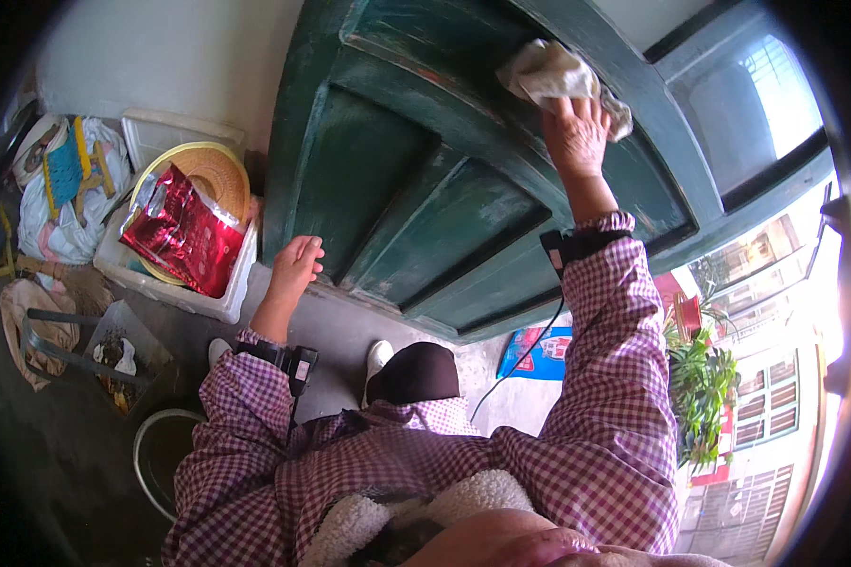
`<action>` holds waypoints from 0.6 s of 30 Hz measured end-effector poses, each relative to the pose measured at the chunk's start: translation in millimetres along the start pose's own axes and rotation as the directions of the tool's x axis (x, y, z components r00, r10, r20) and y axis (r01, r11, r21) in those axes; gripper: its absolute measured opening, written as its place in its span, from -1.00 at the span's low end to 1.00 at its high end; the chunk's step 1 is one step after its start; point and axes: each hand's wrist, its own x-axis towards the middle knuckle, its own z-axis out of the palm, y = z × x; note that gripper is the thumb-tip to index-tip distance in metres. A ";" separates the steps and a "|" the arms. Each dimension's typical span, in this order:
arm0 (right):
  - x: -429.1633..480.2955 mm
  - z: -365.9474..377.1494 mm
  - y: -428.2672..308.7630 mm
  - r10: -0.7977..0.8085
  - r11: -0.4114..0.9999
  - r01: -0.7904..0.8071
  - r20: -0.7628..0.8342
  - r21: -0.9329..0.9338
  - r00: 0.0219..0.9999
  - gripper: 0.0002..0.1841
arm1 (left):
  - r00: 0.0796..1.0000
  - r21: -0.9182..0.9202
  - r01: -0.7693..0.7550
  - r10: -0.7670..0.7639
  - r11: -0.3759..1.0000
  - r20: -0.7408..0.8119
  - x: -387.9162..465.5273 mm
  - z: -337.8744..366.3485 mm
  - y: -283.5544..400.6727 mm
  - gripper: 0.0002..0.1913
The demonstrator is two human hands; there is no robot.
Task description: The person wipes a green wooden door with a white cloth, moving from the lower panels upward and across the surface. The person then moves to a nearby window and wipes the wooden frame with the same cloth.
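My right hand [578,138] holds a crumpled, off-white cloth [549,71] flat against an upper panel of a worn, dark green wooden door [376,152]. The fingers lie over the cloth's lower edge, and its loose end hangs to the right of them. Lower and to the left, my left hand [294,273] is in the air in front of the door's left edge. Nothing shows in it; its fingers are loosely bent, with the thumb a little apart. Pale scuffs and a bare reddish-brown patch mark the door's paint.
At left, a white foam box [174,301] holds a straw hat [216,173] and a red foil bag [184,234]. Nearer stand a dustpan [124,354] with litter and a bucket [145,453]. A blue printed bag [539,354] lies by the door's bottom; potted plants [702,397] stand outside.
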 end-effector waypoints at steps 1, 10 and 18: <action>-16.3 -0.9 15.3 0.027 0.999 -0.027 0.014 -0.024 1.000 -0.49 | 1.000 0.013 0.005 -0.005 1.000 0.002 0.6 1.0 -0.6 -0.62; -162.2 -26.5 142.5 0.444 0.888 -0.411 0.154 -0.206 0.883 -0.56 | 0.999 0.099 0.035 -0.035 0.995 0.005 4.1 9.5 -11.2 -0.61; -214.1 -30.8 188.6 0.339 0.928 -0.343 -0.052 -0.142 0.939 -0.40 | 0.998 0.143 0.040 -0.045 0.989 0.035 9.8 15.9 -22.2 -0.63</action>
